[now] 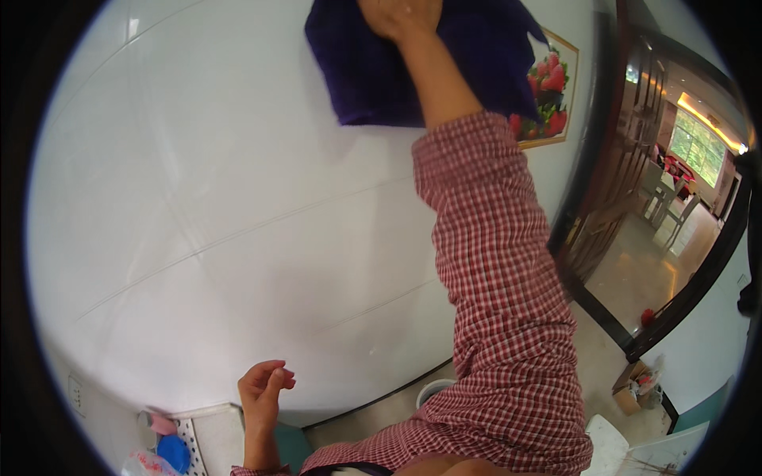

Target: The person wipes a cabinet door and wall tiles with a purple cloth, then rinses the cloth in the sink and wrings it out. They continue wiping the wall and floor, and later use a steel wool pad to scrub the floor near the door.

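My right hand (406, 16) reaches up to the white wall panel (238, 196) and holds a dark purple cloth (375, 77) spread against it. The picture's top edge cuts off part of that hand, so its fingertips are hidden. The cloth overlaps the left part of a framed strawberry picture (552, 77) on the wall. Low on the left, my left hand (263, 387) is raised before the wall with its fingers loosely curled and nothing in them. It is nearest to the corner of a pale countertop (220, 437).
A blue round item (174, 454), a pink container (162, 425) and a plastic bag (146, 463) sit at lower left. A white bucket (433, 390) stands on the floor. At right are a dark-framed doorway (604, 306), a cardboard box (628, 392) and a white seat (607, 437).
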Motion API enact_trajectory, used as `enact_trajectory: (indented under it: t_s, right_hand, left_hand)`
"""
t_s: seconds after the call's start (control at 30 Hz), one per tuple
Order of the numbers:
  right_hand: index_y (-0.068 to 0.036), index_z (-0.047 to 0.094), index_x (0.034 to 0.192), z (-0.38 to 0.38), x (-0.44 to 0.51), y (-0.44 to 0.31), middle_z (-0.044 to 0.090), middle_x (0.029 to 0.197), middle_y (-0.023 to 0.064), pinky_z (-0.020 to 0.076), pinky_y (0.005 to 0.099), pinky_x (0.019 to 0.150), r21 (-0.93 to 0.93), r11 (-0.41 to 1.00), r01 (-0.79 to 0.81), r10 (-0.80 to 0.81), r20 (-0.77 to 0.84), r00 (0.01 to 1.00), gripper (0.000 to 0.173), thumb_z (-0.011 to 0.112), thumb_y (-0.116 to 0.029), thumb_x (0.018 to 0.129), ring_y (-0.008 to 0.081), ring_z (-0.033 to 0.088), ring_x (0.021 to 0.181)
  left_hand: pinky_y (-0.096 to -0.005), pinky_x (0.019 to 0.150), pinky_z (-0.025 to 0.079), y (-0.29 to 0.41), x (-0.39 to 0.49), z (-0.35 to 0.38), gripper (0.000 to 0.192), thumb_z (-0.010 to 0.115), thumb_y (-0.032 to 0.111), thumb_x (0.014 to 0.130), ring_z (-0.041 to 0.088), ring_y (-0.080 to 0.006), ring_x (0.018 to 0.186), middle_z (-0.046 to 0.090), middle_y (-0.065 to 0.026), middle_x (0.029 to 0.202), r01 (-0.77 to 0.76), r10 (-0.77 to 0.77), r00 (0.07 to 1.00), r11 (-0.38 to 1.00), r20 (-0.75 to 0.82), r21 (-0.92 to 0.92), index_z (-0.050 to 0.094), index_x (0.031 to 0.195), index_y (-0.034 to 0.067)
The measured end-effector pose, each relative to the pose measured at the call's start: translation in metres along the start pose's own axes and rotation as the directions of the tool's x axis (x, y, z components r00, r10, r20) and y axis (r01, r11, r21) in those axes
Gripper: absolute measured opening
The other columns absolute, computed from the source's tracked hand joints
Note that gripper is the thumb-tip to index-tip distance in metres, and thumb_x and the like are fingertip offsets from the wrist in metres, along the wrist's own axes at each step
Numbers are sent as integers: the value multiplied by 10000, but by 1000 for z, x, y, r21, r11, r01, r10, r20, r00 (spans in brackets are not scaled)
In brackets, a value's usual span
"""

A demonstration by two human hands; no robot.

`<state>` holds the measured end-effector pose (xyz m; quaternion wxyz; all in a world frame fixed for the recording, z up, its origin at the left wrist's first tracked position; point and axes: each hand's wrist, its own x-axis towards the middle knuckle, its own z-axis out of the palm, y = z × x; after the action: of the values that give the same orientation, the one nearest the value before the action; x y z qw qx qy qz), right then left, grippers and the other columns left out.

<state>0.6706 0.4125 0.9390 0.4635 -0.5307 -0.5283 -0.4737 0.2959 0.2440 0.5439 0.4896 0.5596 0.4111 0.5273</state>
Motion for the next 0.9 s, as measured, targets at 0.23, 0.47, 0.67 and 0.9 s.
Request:
enact_trajectory:
  t_s: [0.23, 0.47, 0.67, 0.9]
  right_hand:
    - [-26, 264, 1508, 22, -304, 40, 320, 1505, 238, 239, 615, 1105, -105, 920, -378, 374, -52, 926, 921, 679, -492, 830, 435, 340, 1353]
    - [-78, 691, 787, 28, -260, 43, 689, 858, 114, 500, 473, 780, -217, 901, -375, 426, 285, 859, 282, 611, -344, 834, 271, 665, 868]
    - [-35, 409, 1437, 27, -125, 39, 385, 1485, 218, 190, 651, 1109, -4, 985, -170, 161, -299, 940, 695, 492, -498, 925, 434, 301, 1382]
    - [-26, 244, 1508, 57, -501, 92, 619, 994, 201, 236, 573, 1101, -42, 720, -693, 691, 141, 709, 910, 673, -415, 806, 378, 555, 1019]
  left_hand:
    - [-311, 654, 563, -7, -1, 19, 166, 603, 79, 929, 669, -188, 668, 697, -137, 790, 88, -90, 995, 995, 39, 48, 660, 1006, -57]
    - [-308, 691, 548, -6, 9, 49, 177, 599, 87, 944, 662, -180, 714, 696, -126, 796, 90, -91, 977, 996, 191, 17, 660, 1022, -60]
    - [-305, 712, 546, -11, 29, 68, 170, 613, 78, 942, 668, -180, 740, 700, -125, 806, 75, -80, 970, 997, 228, 32, 657, 1036, -57]
    - [-294, 665, 546, -55, 12, 37, 167, 573, 53, 937, 662, -182, 682, 694, -138, 774, 325, -343, 938, 921, 51, 213, 659, 995, -77]
